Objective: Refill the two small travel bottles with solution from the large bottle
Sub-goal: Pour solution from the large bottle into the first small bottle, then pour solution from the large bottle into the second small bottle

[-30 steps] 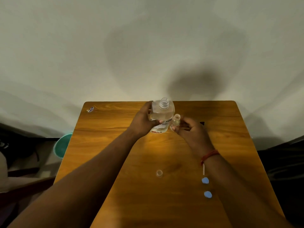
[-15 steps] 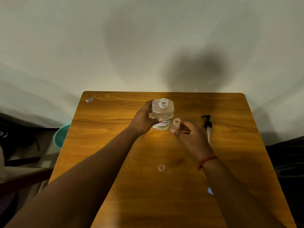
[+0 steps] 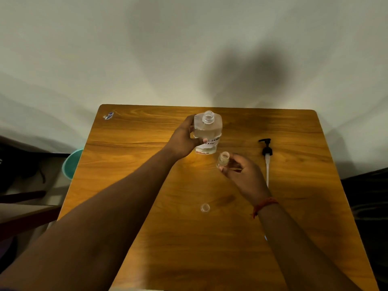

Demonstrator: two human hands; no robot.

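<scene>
The large clear bottle [image 3: 207, 131] stands uncapped near the back middle of the wooden table [image 3: 130, 156], with a white label low on its front. My left hand [image 3: 183, 139] grips it from the left side. My right hand [image 3: 243, 175] holds a small open travel bottle [image 3: 223, 159] just right of and below the large bottle, a short gap between them. A second small clear open bottle [image 3: 205, 207] stands alone in the middle of the table, nearer to me.
A black pump head with a long white tube [image 3: 266, 158] lies right of my right hand. A small sticker [image 3: 108, 115] sits at the table's back left corner. A teal bowl [image 3: 72, 163] sits off the left edge. A wall rises behind.
My right hand has drawn the small bottle away from the large bottle, down and to the right. The pump has come into view from behind that hand. The left hand keeps its grip.
</scene>
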